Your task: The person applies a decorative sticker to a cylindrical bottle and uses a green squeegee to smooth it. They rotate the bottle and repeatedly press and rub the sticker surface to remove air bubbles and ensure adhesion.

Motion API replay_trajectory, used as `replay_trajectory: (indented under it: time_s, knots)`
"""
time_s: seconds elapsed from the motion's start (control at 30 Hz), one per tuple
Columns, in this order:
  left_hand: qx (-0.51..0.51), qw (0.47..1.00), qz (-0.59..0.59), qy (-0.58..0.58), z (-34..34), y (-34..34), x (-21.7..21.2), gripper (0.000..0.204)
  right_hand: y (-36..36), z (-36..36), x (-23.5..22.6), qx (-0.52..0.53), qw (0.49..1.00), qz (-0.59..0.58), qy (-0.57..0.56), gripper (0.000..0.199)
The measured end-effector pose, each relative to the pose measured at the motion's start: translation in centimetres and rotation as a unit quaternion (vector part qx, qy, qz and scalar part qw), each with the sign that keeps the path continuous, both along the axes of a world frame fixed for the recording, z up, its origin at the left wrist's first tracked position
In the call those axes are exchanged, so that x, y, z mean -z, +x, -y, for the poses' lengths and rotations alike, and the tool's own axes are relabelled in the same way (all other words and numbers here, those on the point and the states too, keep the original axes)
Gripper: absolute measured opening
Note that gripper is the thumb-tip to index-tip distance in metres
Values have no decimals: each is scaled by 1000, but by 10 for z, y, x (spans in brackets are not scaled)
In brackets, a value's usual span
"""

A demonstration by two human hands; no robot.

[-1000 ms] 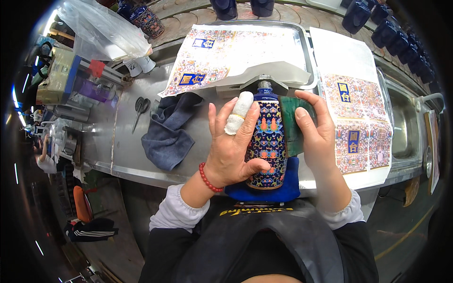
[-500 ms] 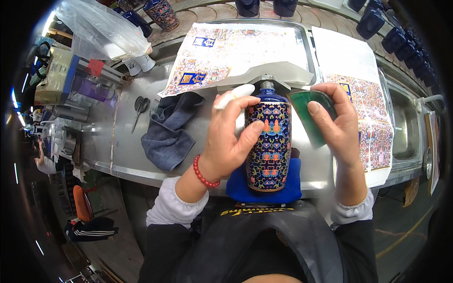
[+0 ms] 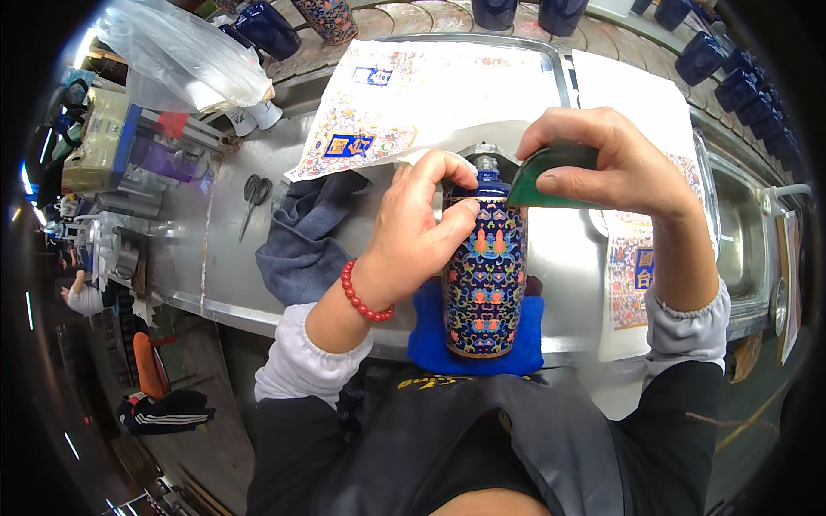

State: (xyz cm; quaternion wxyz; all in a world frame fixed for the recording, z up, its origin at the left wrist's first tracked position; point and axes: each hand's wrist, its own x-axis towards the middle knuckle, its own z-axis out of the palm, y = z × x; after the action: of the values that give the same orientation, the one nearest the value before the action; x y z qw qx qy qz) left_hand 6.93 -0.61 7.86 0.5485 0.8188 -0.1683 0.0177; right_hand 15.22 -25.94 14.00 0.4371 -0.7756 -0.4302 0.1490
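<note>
A dark blue porcelain vase (image 3: 486, 275), covered in colourful floral pattern, lies with its base toward me on a blue cloth pad (image 3: 525, 340). My left hand (image 3: 409, 219) is closed around its left shoulder, thumb and forefinger pinching near the neck; a red bead bracelet circles the wrist. In my right hand (image 3: 624, 163) a flat green scraper (image 3: 529, 191) is gripped between thumb and fingers. The scraper's left corner is at the vase's right shoulder, just below the neck; whether it presses there I cannot tell.
Patterned decal sheets (image 3: 447, 90) lie beyond the vase, and more (image 3: 632, 90) to the right. A dark grey-blue towel (image 3: 301, 245) and scissors (image 3: 254, 193) rest on the metal counter at left. A sink (image 3: 744, 232) is at right. Blue vases (image 3: 564, 13) stand along the back.
My right hand has moved up and inward, turning the scraper from upright to nearly level against the vase's shoulder. My left thumb and forefinger have shifted closer to the neck.
</note>
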Motion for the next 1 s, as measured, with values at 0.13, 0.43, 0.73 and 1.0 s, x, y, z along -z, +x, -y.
replay_trajectory:
  time_s: [0.13, 0.43, 0.73, 1.0]
  knots:
    - [5, 999, 11, 47, 1, 3, -1, 21, 11, -2, 2, -56, 998, 26, 30, 27]
    - [-46, 997, -55, -4, 14, 1, 2, 31, 20, -9, -13, -95, 992, 86, -2, 26]
    - [-61, 988, -81, -119, 15, -5, 9, 28, 30, -38, -30, -189, 973, 129, -32, 30]
    - [-64, 985, -29, -155, 9, -9, 17, 24, 24, -60, -45, -211, 958, 162, -104, 28]
